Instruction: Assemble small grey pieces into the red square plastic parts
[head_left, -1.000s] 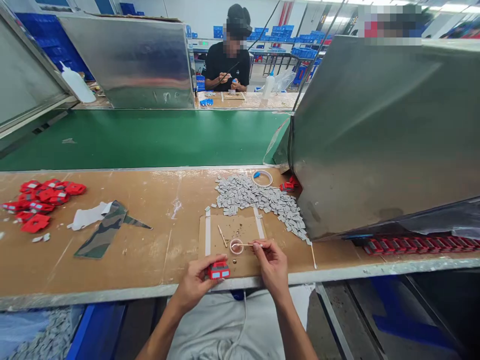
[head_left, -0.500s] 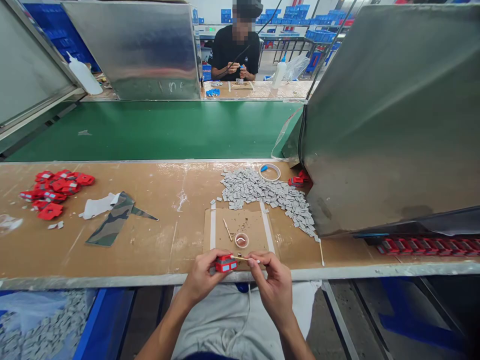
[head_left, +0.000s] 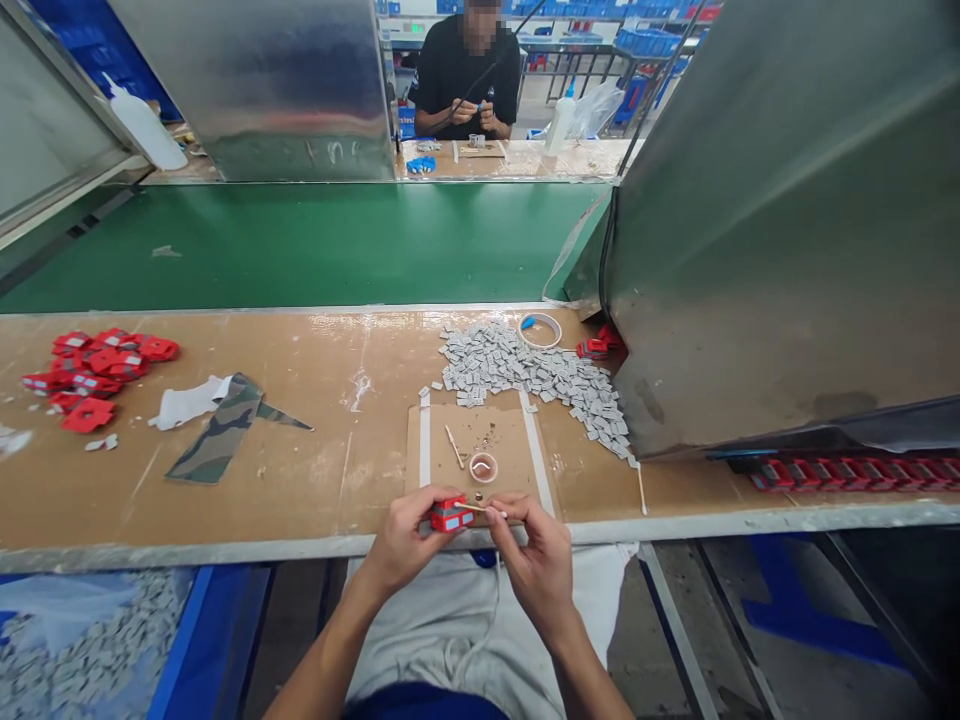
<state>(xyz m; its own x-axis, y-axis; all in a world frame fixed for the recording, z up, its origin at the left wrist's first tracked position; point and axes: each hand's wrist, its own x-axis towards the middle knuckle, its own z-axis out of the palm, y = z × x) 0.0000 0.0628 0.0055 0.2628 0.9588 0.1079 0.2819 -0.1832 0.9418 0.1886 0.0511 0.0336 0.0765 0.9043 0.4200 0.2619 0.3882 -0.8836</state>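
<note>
Left hand: the red toy piece [head_left: 451,516] was gripped between thumb and fingers by the left hand [head_left: 409,530] at the near edge of the bench [head_left: 300,480]; its left end was covered by the fingers.
Right hand: the cotton swab [head_left: 472,507] was pinched between thumb and forefinger by the right hand [head_left: 534,550], just beyond the same edge; how the curled remaining fingers were set could not be fully made out.
Swab tip: it was pointed across the top of the red toy piece; whether contact was made could not be told.
Cardboard sheet: a small cup [head_left: 484,467] and a wooden stick [head_left: 454,447] were carried on the cardboard sheet [head_left: 510,445], whose near edge was partly hidden by the hands; the cup's contents, reddish-brown in look, could not be identified.
Grey pieces: they [head_left: 487,365] were heaped from the sheet's far edge toward the bench's far edge, with a tape roll [head_left: 540,346] lying against them; markings on them were too small to be read.
Right part of the bench: a row of red pieces [head_left: 847,475] was overhung by a metal panel [head_left: 787,250] and cut off by the view.
Left part of the bench: red pieces were piled [head_left: 97,365], the lower ones hidden, with a camouflage strip [head_left: 221,435] lying nearer the sheet; the bench's left end was cut off.
Beyond the far edge: a co-worker [head_left: 469,80] was seen, the object in hand indistinct.
</note>
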